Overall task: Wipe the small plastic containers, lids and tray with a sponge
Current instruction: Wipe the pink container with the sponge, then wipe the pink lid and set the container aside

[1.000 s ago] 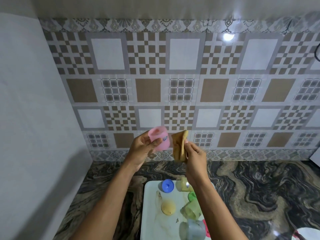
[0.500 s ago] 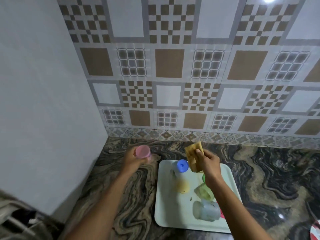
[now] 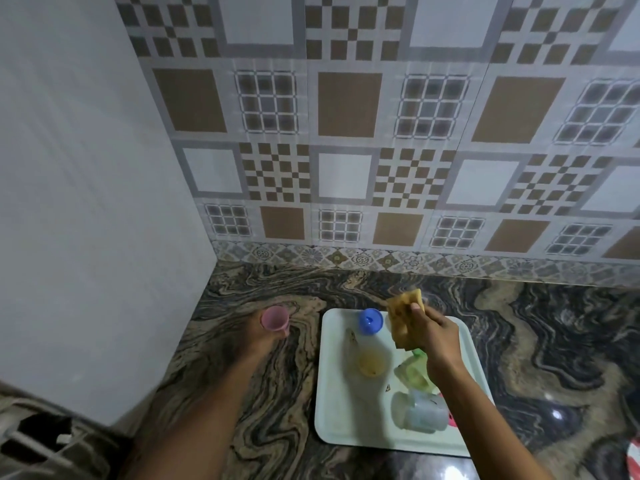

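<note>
Lowered, our left hand (image 3: 254,337) is gripping the pink container (image 3: 275,320), probably setting it aside left of the tray (image 3: 323,393); our right hand (image 3: 438,337) is clutching the sponge (image 3: 401,318) over its far end.

One head-worn view, forward and down, close above the counter (image 3: 540,344)

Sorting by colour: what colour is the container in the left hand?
Pink; the container shows best in the head view.
</note>
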